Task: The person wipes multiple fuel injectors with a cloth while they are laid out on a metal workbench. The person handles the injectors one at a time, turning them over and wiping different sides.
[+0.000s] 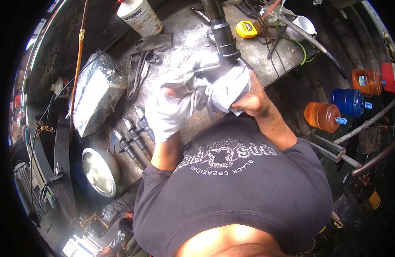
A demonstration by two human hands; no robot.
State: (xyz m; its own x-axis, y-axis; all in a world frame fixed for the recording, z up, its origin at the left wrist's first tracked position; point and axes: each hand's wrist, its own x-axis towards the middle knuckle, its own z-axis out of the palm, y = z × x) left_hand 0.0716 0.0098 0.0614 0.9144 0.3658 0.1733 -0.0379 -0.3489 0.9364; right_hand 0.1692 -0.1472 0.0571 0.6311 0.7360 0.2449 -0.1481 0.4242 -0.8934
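Observation:
A crumpled white cloth (176, 107) is bunched between my two hands over the workbench. My left hand (168, 91) is mostly buried in its folds, with only a little skin showing, and appears closed on it. At the cloth's other side my right hand (252, 99) grips it with bent fingers, the fingertips hidden in the fabric. Just beyond the cloth is the end of a dark, stepped metal cylinder (224, 36); the folds hide whether they touch it. Several slim metal injector-like parts (135, 136) lie side by side near my left forearm.
On the bench (184, 45) are a white can (139, 18), a yellow tape measure (246, 29), a grey rag (139, 64) and a plastic-wrapped package (97, 92). A white mug (301, 28) is at the far right. Orange (321, 116) and blue (348, 103) water jugs stand beyond the bench's right edge.

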